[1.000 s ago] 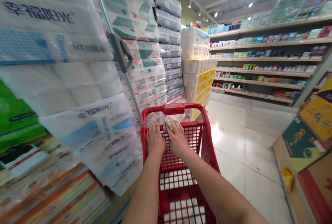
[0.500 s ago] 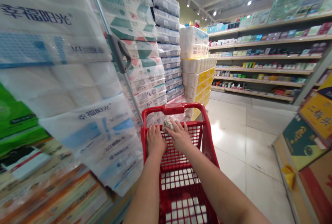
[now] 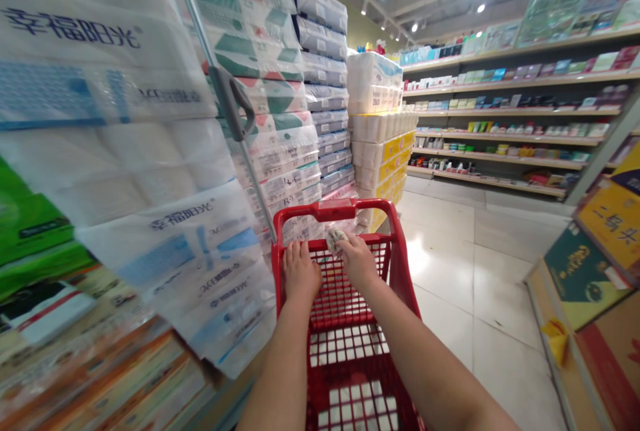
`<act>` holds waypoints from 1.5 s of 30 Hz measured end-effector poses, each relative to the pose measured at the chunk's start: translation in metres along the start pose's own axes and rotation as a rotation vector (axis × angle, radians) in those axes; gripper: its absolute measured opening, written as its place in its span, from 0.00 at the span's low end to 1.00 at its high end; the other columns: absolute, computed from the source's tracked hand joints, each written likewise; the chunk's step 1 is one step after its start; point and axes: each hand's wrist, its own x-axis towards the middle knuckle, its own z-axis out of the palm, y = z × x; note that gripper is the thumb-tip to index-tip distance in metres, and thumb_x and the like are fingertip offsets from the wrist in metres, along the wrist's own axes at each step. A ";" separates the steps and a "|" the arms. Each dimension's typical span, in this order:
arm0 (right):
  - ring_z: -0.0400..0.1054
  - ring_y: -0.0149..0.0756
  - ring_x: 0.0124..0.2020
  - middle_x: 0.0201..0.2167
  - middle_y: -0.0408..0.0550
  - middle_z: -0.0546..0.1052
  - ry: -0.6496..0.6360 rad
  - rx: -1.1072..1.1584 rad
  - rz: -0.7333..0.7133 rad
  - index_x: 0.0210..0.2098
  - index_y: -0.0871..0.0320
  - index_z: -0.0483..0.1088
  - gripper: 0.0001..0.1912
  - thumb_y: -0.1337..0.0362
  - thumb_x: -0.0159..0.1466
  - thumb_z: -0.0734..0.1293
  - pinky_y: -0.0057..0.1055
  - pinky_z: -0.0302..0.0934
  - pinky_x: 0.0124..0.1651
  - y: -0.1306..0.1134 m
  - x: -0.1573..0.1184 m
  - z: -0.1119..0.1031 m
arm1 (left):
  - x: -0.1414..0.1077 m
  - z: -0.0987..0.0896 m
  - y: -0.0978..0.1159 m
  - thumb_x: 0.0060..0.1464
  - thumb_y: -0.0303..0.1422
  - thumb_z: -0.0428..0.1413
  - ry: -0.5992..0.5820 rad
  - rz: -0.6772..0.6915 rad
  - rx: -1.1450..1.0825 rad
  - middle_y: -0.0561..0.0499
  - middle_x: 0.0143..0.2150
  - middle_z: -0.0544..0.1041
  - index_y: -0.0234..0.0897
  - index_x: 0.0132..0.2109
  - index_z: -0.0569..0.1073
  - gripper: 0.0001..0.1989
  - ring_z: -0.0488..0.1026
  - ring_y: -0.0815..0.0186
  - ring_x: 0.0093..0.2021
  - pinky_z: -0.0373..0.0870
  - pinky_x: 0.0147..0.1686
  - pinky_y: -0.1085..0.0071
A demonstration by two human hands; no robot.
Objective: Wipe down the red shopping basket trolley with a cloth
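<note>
A red plastic shopping basket with grid walls stands in front of me, its red handle arched at the far end. My left hand holds the far wall's top edge near the left corner, fingers curled over it. To its right, my right hand is closed on a crumpled pale cloth, with fine markings on it, at the same edge. My fingertips partly hide the cloth. A metal rod with a grey grip slants up from the basket's left side.
Tall stacks of wrapped paper rolls crowd the left side, with cartons below. Shelves of small boxes and bottles line the back right. Printed boxes stand at right, beyond the tiled floor.
My right hand has slid slightly right with the cloth, its spread fingers now gathered around it. My left hand stays at the same place on the basket edge.
</note>
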 end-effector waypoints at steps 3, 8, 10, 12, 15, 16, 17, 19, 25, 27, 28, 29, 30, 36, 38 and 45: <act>0.58 0.37 0.62 0.63 0.48 0.64 -0.071 -0.013 -0.101 0.50 0.53 0.73 0.20 0.74 0.64 0.59 0.40 0.49 0.64 -0.001 0.000 0.002 | 0.000 0.000 0.000 0.50 0.26 0.52 -0.001 0.002 0.006 0.37 0.63 0.65 0.27 0.60 0.64 0.28 0.56 0.50 0.66 0.52 0.65 0.54; 0.61 0.38 0.60 0.61 0.49 0.67 -0.043 -0.044 -0.025 0.53 0.50 0.70 0.22 0.74 0.64 0.58 0.47 0.45 0.65 0.001 0.000 0.001 | 0.000 0.000 -0.001 0.51 0.25 0.52 -0.008 0.011 0.017 0.36 0.63 0.65 0.26 0.60 0.64 0.28 0.56 0.50 0.65 0.52 0.65 0.54; 0.59 0.40 0.62 0.61 0.50 0.67 -0.034 -0.055 -0.019 0.55 0.51 0.69 0.23 0.74 0.63 0.58 0.46 0.45 0.65 -0.001 -0.001 0.002 | 0.000 0.001 0.000 0.51 0.26 0.52 -0.009 0.007 0.018 0.36 0.63 0.65 0.26 0.60 0.64 0.28 0.56 0.50 0.65 0.52 0.65 0.54; 0.55 0.40 0.64 0.63 0.48 0.64 -0.075 -0.044 -0.092 0.57 0.50 0.68 0.28 0.77 0.61 0.58 0.44 0.46 0.66 -0.004 -0.002 0.003 | 0.000 0.001 0.000 0.52 0.26 0.52 -0.004 0.001 0.015 0.37 0.63 0.65 0.27 0.60 0.64 0.27 0.56 0.50 0.65 0.52 0.65 0.54; 0.56 0.38 0.64 0.62 0.47 0.66 -0.108 0.001 -0.163 0.64 0.49 0.58 0.36 0.79 0.59 0.57 0.42 0.47 0.65 -0.004 -0.001 0.002 | 0.001 0.000 0.000 0.53 0.26 0.51 -0.017 -0.014 0.003 0.38 0.63 0.65 0.27 0.60 0.64 0.26 0.56 0.50 0.66 0.53 0.65 0.53; 0.59 0.38 0.62 0.60 0.49 0.68 -0.092 0.011 -0.146 0.66 0.50 0.55 0.37 0.79 0.59 0.56 0.42 0.48 0.65 -0.003 0.000 0.001 | 0.001 -0.001 0.000 0.53 0.26 0.51 -0.024 -0.016 0.001 0.38 0.63 0.65 0.27 0.60 0.64 0.26 0.56 0.50 0.66 0.53 0.65 0.53; 0.62 0.39 0.59 0.57 0.50 0.70 -0.067 0.016 -0.116 0.67 0.52 0.53 0.37 0.79 0.59 0.57 0.42 0.50 0.64 -0.001 0.001 0.000 | 0.001 -0.001 0.000 0.52 0.25 0.51 -0.028 -0.012 -0.001 0.38 0.63 0.64 0.27 0.60 0.64 0.27 0.55 0.50 0.66 0.52 0.65 0.53; 0.65 0.40 0.55 0.54 0.51 0.73 -0.012 0.022 -0.062 0.64 0.54 0.59 0.33 0.77 0.60 0.58 0.41 0.54 0.61 0.003 0.002 -0.002 | 0.000 -0.001 -0.001 0.51 0.25 0.52 -0.022 0.004 -0.002 0.37 0.64 0.64 0.27 0.61 0.63 0.28 0.55 0.50 0.66 0.52 0.65 0.53; 0.63 0.38 0.56 0.58 0.45 0.69 0.031 0.070 -0.135 0.51 0.50 0.71 0.22 0.74 0.63 0.59 0.36 0.58 0.57 0.008 0.003 0.000 | -0.002 0.003 0.000 0.51 0.24 0.51 0.008 0.006 -0.021 0.36 0.65 0.62 0.26 0.61 0.63 0.28 0.53 0.50 0.68 0.51 0.66 0.53; 0.65 0.39 0.54 0.56 0.46 0.71 0.077 0.069 -0.055 0.50 0.51 0.72 0.20 0.73 0.63 0.59 0.36 0.59 0.56 0.009 0.003 0.002 | -0.004 0.003 0.000 0.52 0.24 0.50 0.009 0.009 -0.037 0.38 0.66 0.60 0.27 0.61 0.62 0.28 0.50 0.51 0.69 0.50 0.66 0.53; 0.65 0.39 0.54 0.56 0.47 0.71 0.095 0.065 -0.029 0.51 0.52 0.72 0.20 0.73 0.64 0.59 0.37 0.60 0.56 0.010 0.003 0.003 | -0.004 0.003 0.000 0.52 0.24 0.50 0.006 0.011 -0.045 0.38 0.67 0.60 0.28 0.62 0.62 0.28 0.49 0.51 0.69 0.50 0.66 0.52; 0.65 0.41 0.55 0.57 0.47 0.70 0.100 0.063 -0.031 0.51 0.52 0.72 0.20 0.73 0.64 0.59 0.39 0.59 0.57 0.010 0.003 0.005 | -0.004 0.003 0.000 0.53 0.24 0.50 -0.001 0.014 -0.054 0.39 0.67 0.60 0.29 0.62 0.62 0.28 0.49 0.51 0.69 0.51 0.66 0.52; 0.63 0.41 0.57 0.59 0.48 0.69 0.089 0.063 -0.062 0.52 0.52 0.72 0.21 0.73 0.64 0.59 0.41 0.58 0.59 0.009 0.002 0.007 | -0.005 0.002 -0.001 0.52 0.24 0.50 -0.008 0.014 -0.060 0.39 0.67 0.60 0.29 0.62 0.61 0.29 0.49 0.51 0.69 0.51 0.66 0.52; 0.55 0.39 0.65 0.63 0.46 0.64 -0.016 0.045 -0.193 0.56 0.48 0.68 0.26 0.76 0.64 0.57 0.46 0.50 0.65 0.004 -0.004 0.016 | -0.004 0.000 -0.001 0.50 0.23 0.52 -0.029 0.004 -0.091 0.39 0.66 0.61 0.29 0.62 0.61 0.30 0.50 0.51 0.69 0.53 0.66 0.51; 0.55 0.39 0.65 0.63 0.46 0.64 -0.002 0.026 -0.169 0.57 0.49 0.68 0.26 0.76 0.65 0.56 0.47 0.50 0.65 0.005 -0.004 0.017 | -0.004 0.000 -0.001 0.49 0.23 0.52 -0.033 0.008 -0.097 0.39 0.67 0.60 0.29 0.62 0.61 0.31 0.49 0.50 0.69 0.52 0.66 0.50; 0.53 0.39 0.66 0.64 0.44 0.63 -0.019 -0.013 -0.303 0.57 0.49 0.69 0.25 0.75 0.65 0.57 0.44 0.52 0.65 0.008 -0.006 0.022 | -0.005 0.001 0.000 0.50 0.21 0.50 -0.051 -0.020 -0.112 0.39 0.68 0.58 0.30 0.63 0.60 0.31 0.47 0.51 0.70 0.51 0.66 0.49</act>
